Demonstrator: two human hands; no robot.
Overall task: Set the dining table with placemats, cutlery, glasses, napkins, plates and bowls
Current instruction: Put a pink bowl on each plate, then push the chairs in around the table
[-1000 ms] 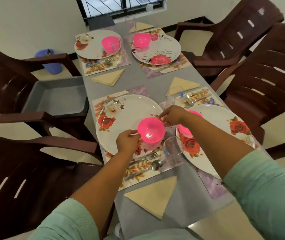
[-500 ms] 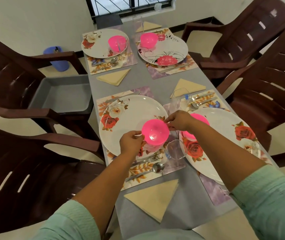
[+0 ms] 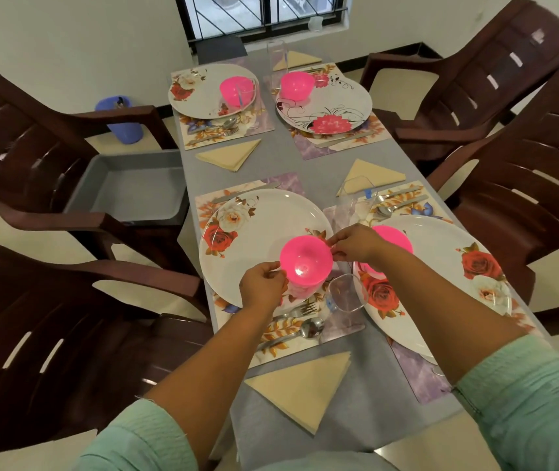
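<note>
Pink bowl (image 3: 306, 261) over near-left rose plate (image 3: 254, 229), toward its near-right rim | left hand (image 3: 263, 287) and right hand (image 3: 353, 243) pinch opposite rim edges | both equally near.

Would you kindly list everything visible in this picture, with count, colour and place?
table: 1, grey, centre
placemats: 4, floral, one per setting
plates: 4, white with flowers, on the placemats
bowls: 4, pink; one held above the near left plate, three on the other plates
napkins: 5, cream, folded in triangles beside the settings and at the far end
glasses: at least 4, clear, by the plates
cutlery: steel, lying on the placemats
chairs: 4, dark brown, two per side
tray: 1, grey, on the far left chair
bucket: 1, blue, on the floor at left
left hand: pinches the held bowl's near rim
right hand: pinches its far rim
</note>
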